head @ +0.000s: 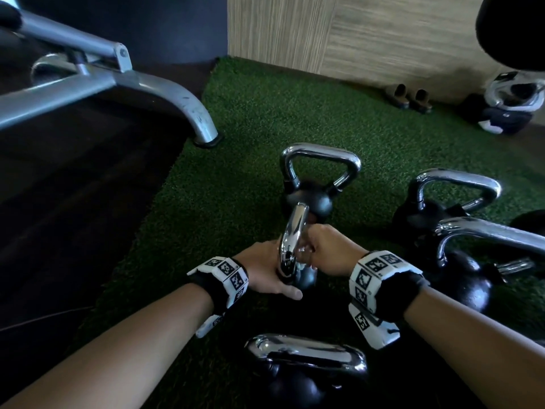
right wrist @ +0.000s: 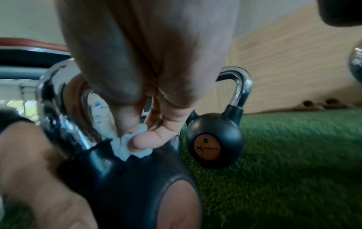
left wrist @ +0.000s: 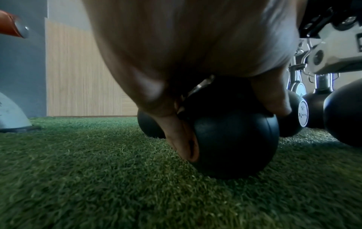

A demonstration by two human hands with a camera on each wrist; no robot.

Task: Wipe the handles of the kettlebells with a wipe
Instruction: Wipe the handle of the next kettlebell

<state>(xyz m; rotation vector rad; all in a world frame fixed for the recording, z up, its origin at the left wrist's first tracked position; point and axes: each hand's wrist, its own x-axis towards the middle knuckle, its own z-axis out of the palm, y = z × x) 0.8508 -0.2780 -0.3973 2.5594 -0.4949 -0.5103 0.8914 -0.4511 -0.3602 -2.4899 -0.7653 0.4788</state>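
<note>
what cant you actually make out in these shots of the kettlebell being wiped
- Wipe: right wrist view shows a crumpled bit; the right hand hides the rest.
- Small kettlebell: in the left wrist view, the left hand covers its handle.
- Label on the far kettlebell: too blurred to read.
- Nearest kettlebell: head view's bottom edge cuts off its body.
- Dark item by the wall: too small to identify.
</note>
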